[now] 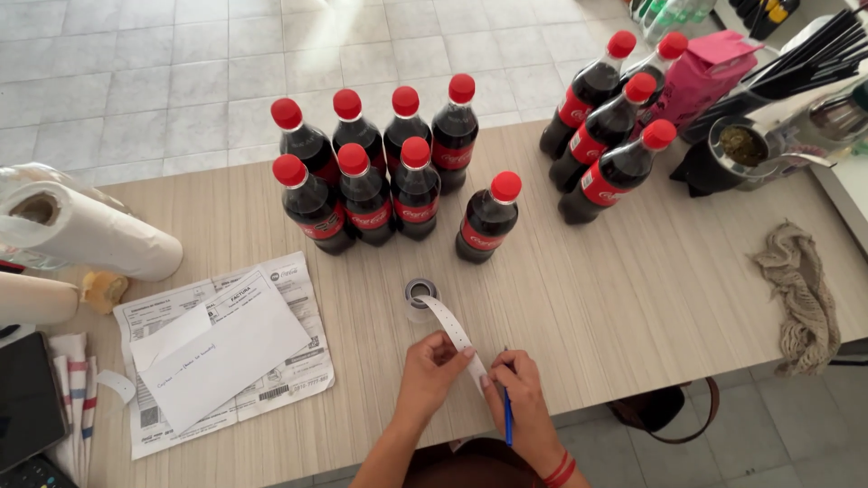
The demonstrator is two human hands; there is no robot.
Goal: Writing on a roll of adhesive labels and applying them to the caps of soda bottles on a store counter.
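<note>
While both hands are pinching it, left hand [432, 369] and right hand [517, 390] with pen [507, 417], the white tape strip [455, 334] is trailing from its roll [420, 293] near the table edge [362, 465], bare wood around.

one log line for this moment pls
left hand: holds label strip | right hand: pen, on strip | roll: on table | bottles: upright behind

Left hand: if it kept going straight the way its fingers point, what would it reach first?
Probably the roll of tape feeding the strip that the left hand pinches; beyond stands a dark bottle.
</note>
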